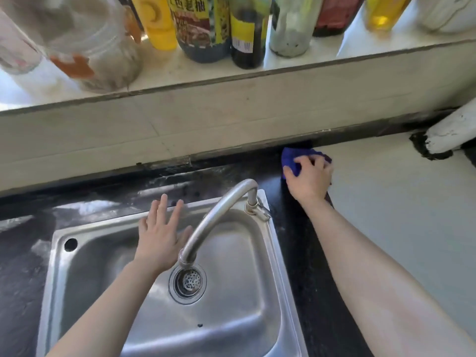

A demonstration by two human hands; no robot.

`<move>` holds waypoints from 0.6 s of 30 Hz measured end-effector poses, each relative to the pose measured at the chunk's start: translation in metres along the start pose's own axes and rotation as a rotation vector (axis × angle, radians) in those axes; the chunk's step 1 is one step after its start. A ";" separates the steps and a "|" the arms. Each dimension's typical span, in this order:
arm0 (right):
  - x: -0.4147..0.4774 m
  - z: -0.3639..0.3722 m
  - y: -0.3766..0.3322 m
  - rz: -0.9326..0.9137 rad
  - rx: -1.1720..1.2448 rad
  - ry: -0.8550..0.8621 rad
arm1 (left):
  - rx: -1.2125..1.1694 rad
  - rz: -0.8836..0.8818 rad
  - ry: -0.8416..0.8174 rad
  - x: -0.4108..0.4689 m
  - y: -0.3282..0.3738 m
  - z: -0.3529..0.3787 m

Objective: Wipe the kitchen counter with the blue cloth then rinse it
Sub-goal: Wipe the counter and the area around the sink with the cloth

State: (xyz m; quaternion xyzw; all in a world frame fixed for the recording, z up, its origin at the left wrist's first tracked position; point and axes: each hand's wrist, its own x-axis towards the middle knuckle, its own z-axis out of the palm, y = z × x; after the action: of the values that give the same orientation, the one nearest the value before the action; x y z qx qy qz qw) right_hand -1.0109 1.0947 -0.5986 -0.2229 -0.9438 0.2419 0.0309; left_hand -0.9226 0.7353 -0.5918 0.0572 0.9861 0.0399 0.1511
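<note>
The blue cloth (pixel 292 161) is scrunched into a lump and pressed down on the desk (pixel 304 266), right up against the back edge, just past the far right corner of the sink (pixel 278 253). It's deep blue, crumpled, and mostly covered by the right hand (pixel 309 177) curled over it. Black, streaky desk is seen underneath.

Brushed metal sink (pixel 260 300), cloth (pixel 292 157)

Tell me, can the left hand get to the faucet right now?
Probably yes. The left hand is open and holds nothing, spread by the back rim of the sink, right beside the faucet with nothing between them.
</note>
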 end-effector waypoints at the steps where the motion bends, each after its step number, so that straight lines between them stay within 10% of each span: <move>1: -0.009 0.017 -0.009 -0.088 -0.016 0.011 | -0.009 0.003 0.003 0.006 0.000 0.006; 7: -0.031 0.024 -0.019 -0.522 0.001 -0.316 | -0.060 -0.042 0.065 0.007 0.007 0.034; 14: 0.026 -0.015 0.039 -0.019 0.000 -0.049 | -0.061 0.003 -0.019 0.011 0.000 0.034; 18: 0.007 0.022 -0.019 -0.234 0.052 -0.085 | -0.086 0.026 0.035 0.009 -0.005 0.040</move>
State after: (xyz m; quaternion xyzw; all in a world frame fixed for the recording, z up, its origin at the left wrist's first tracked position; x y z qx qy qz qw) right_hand -1.0284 1.0728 -0.6092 -0.1000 -0.9573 0.2701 0.0246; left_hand -0.9200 0.7341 -0.6332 0.0629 0.9851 0.0851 0.1355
